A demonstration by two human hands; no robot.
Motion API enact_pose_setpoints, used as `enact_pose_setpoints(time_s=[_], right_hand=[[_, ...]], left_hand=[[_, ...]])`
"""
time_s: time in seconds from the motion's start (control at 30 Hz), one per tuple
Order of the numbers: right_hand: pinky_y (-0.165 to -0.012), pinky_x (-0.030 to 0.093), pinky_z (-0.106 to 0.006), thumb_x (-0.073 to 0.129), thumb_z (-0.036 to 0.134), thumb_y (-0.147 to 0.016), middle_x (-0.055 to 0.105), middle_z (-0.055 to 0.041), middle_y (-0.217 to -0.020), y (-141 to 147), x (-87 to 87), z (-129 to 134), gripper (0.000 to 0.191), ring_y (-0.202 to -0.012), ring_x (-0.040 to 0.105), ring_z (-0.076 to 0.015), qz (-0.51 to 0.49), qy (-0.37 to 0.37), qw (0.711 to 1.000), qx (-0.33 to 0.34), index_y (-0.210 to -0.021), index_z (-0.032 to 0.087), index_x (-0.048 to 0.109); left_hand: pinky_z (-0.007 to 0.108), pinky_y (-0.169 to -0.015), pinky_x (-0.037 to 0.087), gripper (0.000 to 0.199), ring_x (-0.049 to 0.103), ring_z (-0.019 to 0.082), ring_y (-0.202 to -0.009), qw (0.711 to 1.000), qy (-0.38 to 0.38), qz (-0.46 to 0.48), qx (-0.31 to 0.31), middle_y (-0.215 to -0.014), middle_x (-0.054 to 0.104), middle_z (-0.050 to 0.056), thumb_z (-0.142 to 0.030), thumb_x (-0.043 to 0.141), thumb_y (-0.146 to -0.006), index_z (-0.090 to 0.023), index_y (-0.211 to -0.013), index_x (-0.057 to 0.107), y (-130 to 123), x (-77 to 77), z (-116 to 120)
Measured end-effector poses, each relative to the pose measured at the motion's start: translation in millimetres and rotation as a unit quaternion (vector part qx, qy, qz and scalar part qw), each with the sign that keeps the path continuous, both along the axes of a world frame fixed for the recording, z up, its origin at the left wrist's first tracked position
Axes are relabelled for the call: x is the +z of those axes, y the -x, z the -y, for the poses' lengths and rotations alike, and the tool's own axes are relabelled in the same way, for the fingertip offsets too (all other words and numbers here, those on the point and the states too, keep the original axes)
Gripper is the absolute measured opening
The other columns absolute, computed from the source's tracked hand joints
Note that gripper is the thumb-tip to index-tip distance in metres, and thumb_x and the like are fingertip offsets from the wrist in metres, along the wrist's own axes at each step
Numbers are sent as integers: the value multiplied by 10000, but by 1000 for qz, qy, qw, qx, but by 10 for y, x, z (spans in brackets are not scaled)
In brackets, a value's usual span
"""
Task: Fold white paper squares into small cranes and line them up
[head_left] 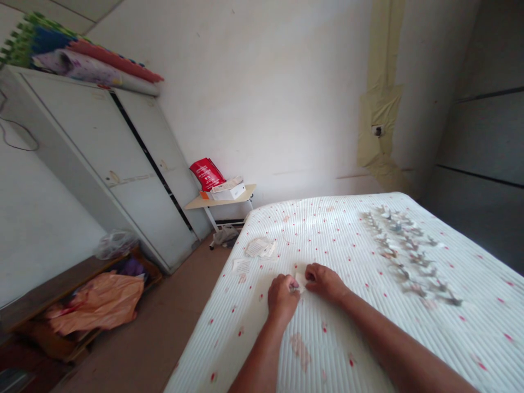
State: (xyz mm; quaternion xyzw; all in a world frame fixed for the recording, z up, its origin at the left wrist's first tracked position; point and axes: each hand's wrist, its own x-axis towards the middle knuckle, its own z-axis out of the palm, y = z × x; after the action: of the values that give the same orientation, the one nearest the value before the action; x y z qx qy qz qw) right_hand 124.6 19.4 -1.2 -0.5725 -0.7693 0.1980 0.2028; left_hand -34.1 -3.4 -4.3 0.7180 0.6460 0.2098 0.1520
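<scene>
A small piece of pale paper (301, 281) lies on the quilted white bed surface (327, 327), between my two hands. My left hand (283, 295) has its fingers closed on the paper's left side. From the right, my right hand (325, 281) pinches its other edge, fingers curled. My fingers partly hide the paper, so its folds cannot be made out. Farther off to the left is a loose pile of printed paper pieces (261, 247), with a single printed sheet (241, 266) nearer. Several small folded paper figures (413, 251) stand in rows on the right.
A small table (249, 191) with a red bag (207, 173) and a white box (229, 192) stands beyond the bed's far left corner. A grey metal cabinet (102, 147) is at left, with rolled mats on top. Below it an orange plastic bag (102, 300) lies on a wooden bench.
</scene>
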Motion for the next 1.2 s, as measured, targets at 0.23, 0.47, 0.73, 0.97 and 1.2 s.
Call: enact_pose_setpoints(time_s=[0.23,0.47,0.73,0.97,1.2], right_hand=[[-568,295,-195,455,30,-575,519,4,-678,-79,-28,-74,188,-617,441,-98,-35,-10,999,11,-679,154,552],[-579,297,-193,453,-2,-550,532,-2,-702,-111,27,-65,239,-639,452,-103,-21,-5,1000,-18,-699,152,559],[-583,295,-197,467,8,-570,539,-7,-719,-141,13,-75,217,-648,458,-108,-11,-2,999,-35,-707,154,549],[-623,316,-204,419,17,-607,562,-22,-742,-162,-47,-98,223,-682,492,-119,-20,-21,999,-32,-723,154,553],[-672,345,-216,398,69,-706,590,-42,-805,-188,-49,-75,204,-746,531,-133,-41,-33,999,-14,-756,160,573]], left_hand=[[212,-761,365,231,511,125,-860,999,-15,23,-27,-839,582,-10,-37,501,-626,-201,-761,594,48,-39,-15],[216,-772,374,292,511,129,-856,998,-24,45,-42,-823,575,-5,-4,455,-583,-198,-746,600,79,-67,-14],[223,-783,372,314,509,133,-878,998,-19,42,-49,-838,573,0,6,438,-576,-196,-752,602,85,-70,-13],[229,-777,379,295,506,135,-853,995,-47,69,-47,-813,561,-1,-4,437,-574,-188,-745,592,98,-116,-2],[238,-786,396,273,520,123,-829,993,-57,104,-24,-846,588,1,-56,467,-631,-184,-843,582,80,-114,13]])
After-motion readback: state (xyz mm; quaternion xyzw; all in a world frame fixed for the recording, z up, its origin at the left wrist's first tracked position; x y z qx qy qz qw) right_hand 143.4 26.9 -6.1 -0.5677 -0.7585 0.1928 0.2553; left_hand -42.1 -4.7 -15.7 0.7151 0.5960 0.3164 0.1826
